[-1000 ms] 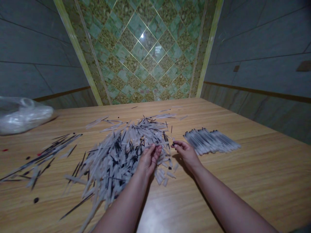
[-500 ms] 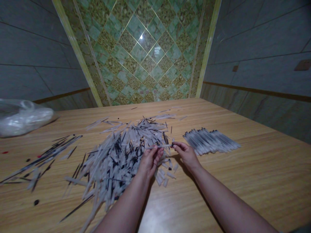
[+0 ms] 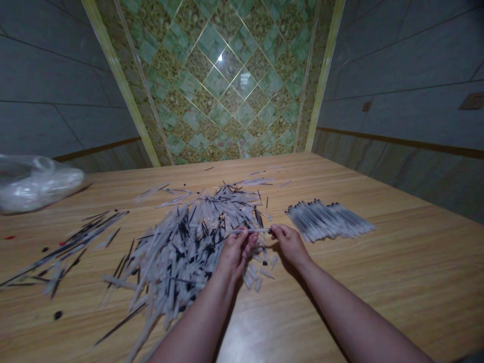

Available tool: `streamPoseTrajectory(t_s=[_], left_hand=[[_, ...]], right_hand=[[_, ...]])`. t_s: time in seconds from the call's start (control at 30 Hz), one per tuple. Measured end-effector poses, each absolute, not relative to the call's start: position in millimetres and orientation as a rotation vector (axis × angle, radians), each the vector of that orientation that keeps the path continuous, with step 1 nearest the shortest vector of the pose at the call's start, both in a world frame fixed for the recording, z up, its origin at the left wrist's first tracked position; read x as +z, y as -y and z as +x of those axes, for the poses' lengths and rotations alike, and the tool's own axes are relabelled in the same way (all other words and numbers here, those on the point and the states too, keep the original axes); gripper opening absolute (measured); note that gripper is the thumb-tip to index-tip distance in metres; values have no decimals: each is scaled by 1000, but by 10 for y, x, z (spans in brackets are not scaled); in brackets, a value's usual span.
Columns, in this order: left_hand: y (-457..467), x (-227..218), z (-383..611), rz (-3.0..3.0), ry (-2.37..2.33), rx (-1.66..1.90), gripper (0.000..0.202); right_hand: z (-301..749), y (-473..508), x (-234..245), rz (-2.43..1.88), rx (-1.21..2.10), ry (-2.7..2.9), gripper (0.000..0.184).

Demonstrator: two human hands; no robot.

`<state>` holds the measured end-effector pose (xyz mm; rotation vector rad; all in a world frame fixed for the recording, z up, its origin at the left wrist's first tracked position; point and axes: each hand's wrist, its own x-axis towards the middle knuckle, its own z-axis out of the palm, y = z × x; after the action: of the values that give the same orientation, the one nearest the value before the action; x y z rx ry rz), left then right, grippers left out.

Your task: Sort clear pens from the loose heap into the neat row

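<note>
My left hand (image 3: pixel 235 250) pinches a thin translucent pen barrel (image 3: pixel 260 230), held level just above the table. At the barrel's right end, the fingertips of my right hand (image 3: pixel 289 243) are closed on a small black piece (image 3: pixel 270 231); whether it sits inside the barrel I cannot make out. Beneath and left of my left hand spreads a heap of loose pen parts (image 3: pixel 181 242), with clear barrels, dark refills and caps mixed together. Several short clear caps (image 3: pixel 266 273) lie between my wrists. Right of my right hand is a row of pens (image 3: pixel 328 221) with dark ends.
A clear plastic bag (image 3: pixel 41 184) rests at the table's left edge. Long dark refills (image 3: pixel 75 242) and a black plug (image 3: pixel 58 315) lie scattered on the left. The wooden table (image 3: pixel 408 282) meets a tiled wall (image 3: pixel 242 91) at the back.
My right hand has shifted slightly right and down, still at the barrel's end. My left hand keeps its pinch almost in place.
</note>
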<state>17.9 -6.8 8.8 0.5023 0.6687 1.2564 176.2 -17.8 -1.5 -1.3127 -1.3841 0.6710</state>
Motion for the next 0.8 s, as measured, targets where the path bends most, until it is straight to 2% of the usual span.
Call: streamPoseTrajectory(t_s=[0.1,0.27,0.4,0.53,0.67,0.8], left_hand=[[68,96,182,498,-678,1252,17],[68,95,175,484,-671,1260,20],[84,103,189,505,-676,1259,19],[89,115,203,492,-704,1262,17],[82,110,189,483,-688,1269,16],[87,112,189,497,-693,1272,16]], right_hand=[[1786,163,-49,-1306,762,1361,51],[1838,133,-25,-1191,846,1288,46],[1845,145,6,-1224,775,1356,34],[1854,157,5,-1305,756,1377,47],[1878,135,-21,-1178,918,1321,43],[1894,126,-22,-1227,812,1372,35]])
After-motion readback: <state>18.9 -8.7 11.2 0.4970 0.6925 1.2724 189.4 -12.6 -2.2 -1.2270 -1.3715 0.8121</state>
